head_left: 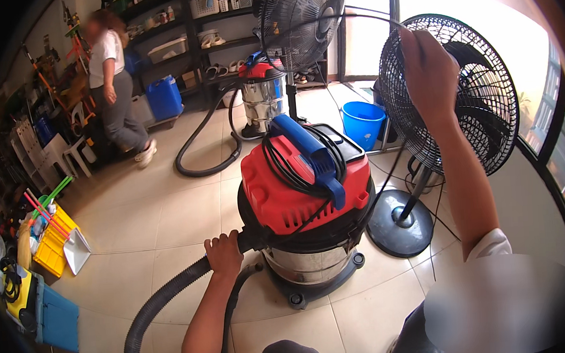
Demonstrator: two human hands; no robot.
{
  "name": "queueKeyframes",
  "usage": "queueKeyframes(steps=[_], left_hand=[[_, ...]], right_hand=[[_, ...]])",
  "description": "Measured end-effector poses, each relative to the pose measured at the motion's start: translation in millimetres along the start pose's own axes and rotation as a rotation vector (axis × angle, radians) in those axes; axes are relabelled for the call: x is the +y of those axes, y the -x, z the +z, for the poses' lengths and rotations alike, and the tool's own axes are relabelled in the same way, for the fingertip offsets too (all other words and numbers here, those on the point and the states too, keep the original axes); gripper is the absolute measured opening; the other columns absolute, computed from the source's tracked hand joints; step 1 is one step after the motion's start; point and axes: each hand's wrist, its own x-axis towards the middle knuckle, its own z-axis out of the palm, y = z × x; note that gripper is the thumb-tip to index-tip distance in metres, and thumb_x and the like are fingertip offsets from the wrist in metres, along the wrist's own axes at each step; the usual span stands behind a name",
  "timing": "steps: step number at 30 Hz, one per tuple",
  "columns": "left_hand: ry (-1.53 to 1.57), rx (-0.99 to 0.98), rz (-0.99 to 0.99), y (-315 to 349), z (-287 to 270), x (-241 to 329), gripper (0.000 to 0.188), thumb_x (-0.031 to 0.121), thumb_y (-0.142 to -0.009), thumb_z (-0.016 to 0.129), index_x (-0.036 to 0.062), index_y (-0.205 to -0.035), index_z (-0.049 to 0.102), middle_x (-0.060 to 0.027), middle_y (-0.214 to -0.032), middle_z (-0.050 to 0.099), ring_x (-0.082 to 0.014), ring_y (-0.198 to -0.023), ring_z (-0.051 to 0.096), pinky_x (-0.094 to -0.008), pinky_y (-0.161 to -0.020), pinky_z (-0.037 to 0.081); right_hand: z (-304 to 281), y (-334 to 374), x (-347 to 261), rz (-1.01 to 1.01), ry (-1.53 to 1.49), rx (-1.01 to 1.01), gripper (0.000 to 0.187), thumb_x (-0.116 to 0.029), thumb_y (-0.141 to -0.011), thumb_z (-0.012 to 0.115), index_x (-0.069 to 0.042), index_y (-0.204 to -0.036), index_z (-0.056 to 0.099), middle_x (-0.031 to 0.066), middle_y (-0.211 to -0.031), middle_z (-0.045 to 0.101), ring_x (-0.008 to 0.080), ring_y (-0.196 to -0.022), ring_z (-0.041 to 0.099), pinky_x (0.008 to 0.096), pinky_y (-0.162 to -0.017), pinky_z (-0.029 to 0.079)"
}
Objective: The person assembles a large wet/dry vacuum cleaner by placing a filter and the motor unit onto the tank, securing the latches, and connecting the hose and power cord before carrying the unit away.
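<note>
In front of me stands a wet-dry vacuum cleaner (289, 176) with a red top, a blue handle (313, 154) and a shiny metal drum (310, 265). Loops of black power cord (282, 170) are wound around the handle. My left hand (224, 252) is wrapped round the end of the ribbed black hose (166, 290), right by the vacuum's side inlet. My right hand (430, 77) is raised, closed on a black power cord, in front of a black pedestal fan (485, 109). A stretch of cord arcs left from that hand; its grip is partly hidden.
A second vacuum (265, 100) stands behind, its hose on the floor. Another fan (305, 20), a blue bucket (363, 126) and shelves (221, 15) are farther back. A person (112, 83) is at the far left. A yellow bin (57, 242) and dustpan (77, 250) stand at left.
</note>
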Motion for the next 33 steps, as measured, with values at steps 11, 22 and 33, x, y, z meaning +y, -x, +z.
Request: queueKeyframes(steps=[11,22,33], left_hand=[[0.316,-0.548,0.074,-22.5,-72.0,-33.8,0.056,0.052,-0.067,0.062,0.0178,-0.111,0.053,-0.0098,-0.091,0.062,-0.0262,-0.089,0.058,-0.0442,-0.081,0.040],[0.726,-0.231,-0.109,-263.9,-65.6,6.6,0.043,0.044,-0.079,0.053,0.0043,-0.096,0.057,-0.0167,-0.070,0.060,-0.0278,-0.061,0.059,-0.0373,-0.053,0.046],[0.608,-0.644,0.376,-319.4,-134.6,154.7,0.035,0.038,-0.084,0.049,0.0055,-0.095,0.056,-0.0108,-0.074,0.059,-0.0186,-0.068,0.060,-0.0318,-0.061,0.050]], right_hand=[[-84.7,-13.6,131.7,0.208,0.607,-0.411,0.037,-0.032,-0.088,0.038,-0.001,-0.081,0.056,0.0206,-0.073,0.058,0.0351,-0.071,0.057,0.0422,-0.064,0.042],[-113.1,114.3,36.8,0.405,-0.320,-0.870,0.009,-0.011,-0.077,0.056,-0.003,-0.079,0.055,0.0146,-0.068,0.054,0.0329,-0.063,0.055,0.0365,-0.053,0.043],[-237.8,320.6,117.6,0.843,0.000,-1.205,0.024,-0.031,-0.083,0.050,-0.009,-0.081,0.060,0.0097,-0.067,0.060,0.0243,-0.067,0.061,0.0360,-0.063,0.048]])
